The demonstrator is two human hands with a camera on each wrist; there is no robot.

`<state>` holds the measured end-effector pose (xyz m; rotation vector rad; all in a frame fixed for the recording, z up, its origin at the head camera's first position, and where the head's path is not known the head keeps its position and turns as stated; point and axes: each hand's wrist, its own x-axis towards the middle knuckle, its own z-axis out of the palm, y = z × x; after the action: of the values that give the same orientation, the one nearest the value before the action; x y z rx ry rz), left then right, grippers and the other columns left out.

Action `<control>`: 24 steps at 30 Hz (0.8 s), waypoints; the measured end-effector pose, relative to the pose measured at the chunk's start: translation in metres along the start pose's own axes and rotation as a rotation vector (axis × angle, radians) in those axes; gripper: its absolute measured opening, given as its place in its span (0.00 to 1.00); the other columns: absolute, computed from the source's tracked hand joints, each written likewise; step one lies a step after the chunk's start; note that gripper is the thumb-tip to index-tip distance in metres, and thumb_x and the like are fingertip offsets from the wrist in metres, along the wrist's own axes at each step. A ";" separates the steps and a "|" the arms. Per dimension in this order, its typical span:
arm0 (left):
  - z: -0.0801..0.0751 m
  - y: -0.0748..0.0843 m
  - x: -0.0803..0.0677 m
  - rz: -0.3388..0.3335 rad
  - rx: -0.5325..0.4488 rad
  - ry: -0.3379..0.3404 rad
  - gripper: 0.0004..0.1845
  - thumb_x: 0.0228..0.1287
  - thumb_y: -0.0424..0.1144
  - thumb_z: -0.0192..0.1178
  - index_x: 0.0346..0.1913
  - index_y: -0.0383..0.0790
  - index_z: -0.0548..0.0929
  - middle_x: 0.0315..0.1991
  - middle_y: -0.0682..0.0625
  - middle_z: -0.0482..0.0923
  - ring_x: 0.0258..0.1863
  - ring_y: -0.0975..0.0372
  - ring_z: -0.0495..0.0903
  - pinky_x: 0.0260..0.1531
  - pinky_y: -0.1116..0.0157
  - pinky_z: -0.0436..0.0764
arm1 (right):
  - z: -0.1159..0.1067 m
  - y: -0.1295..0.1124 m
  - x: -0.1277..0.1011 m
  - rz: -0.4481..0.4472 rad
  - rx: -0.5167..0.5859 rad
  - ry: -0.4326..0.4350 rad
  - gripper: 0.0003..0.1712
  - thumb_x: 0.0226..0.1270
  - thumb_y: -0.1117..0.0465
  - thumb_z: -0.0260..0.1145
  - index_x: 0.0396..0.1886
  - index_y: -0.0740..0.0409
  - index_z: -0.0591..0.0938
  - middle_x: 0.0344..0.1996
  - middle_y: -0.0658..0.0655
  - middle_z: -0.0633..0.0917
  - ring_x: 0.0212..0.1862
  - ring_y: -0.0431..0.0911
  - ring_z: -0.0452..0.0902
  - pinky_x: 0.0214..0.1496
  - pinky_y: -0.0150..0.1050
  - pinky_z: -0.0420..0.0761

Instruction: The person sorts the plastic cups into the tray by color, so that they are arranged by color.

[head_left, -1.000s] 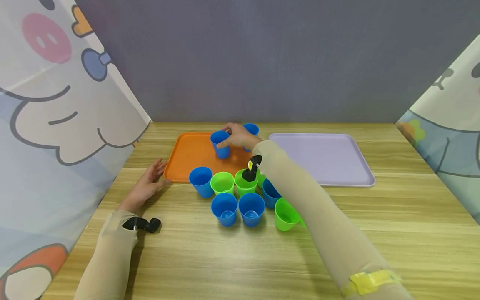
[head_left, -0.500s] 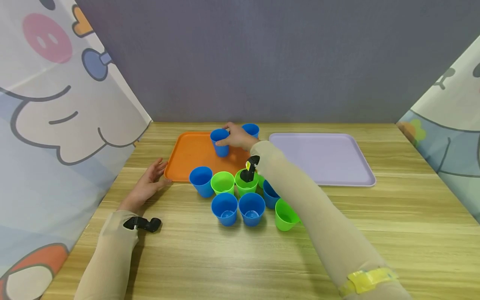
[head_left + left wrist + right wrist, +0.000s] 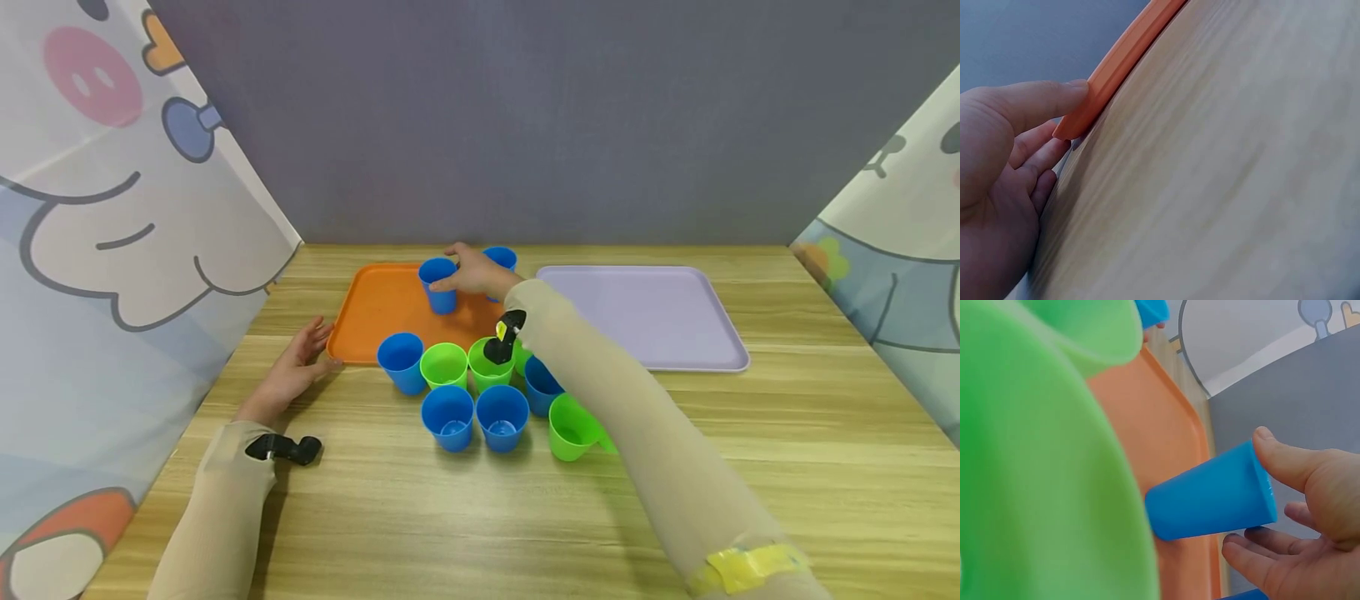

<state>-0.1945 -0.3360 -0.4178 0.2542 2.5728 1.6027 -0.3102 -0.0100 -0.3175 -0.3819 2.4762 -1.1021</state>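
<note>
My right hand (image 3: 480, 273) holds a blue cup (image 3: 441, 287) near its rim, over the orange tray (image 3: 382, 308). In the right wrist view the thumb is at the rim of that cup (image 3: 1210, 497), with fingertips against its opposite side. Behind this hand stands a second blue cup (image 3: 500, 257), partly hidden. The left hand (image 3: 296, 367) is at the tray's near left corner; in the left wrist view the thumb rests against the tray's edge (image 3: 1100, 90), with fingers on the other side of the corner.
In front of the tray stand several blue cups (image 3: 448, 419) and green cups (image 3: 573, 429), close together, some under the right forearm. A pale purple tray (image 3: 645, 321) lies at the right. A grey panel (image 3: 562, 125) rises behind the wooden table (image 3: 375, 517).
The held blue cup and the right hand have shifted very slightly away from me. My left hand stays at the tray corner, and the other cups stand as before.
</note>
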 end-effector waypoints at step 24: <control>-0.001 -0.001 -0.002 -0.033 -0.012 0.002 0.48 0.70 0.29 0.60 0.79 0.33 0.36 0.77 0.32 0.46 0.74 0.38 0.50 0.69 0.40 0.54 | -0.034 0.001 -0.051 -0.182 -0.004 -0.092 0.44 0.65 0.54 0.72 0.76 0.55 0.61 0.64 0.64 0.73 0.65 0.53 0.68 0.66 0.47 0.70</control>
<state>-0.1930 -0.3379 -0.4187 0.2081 2.5539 1.6077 -0.2813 0.0329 -0.2851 -0.6559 2.3999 -1.1231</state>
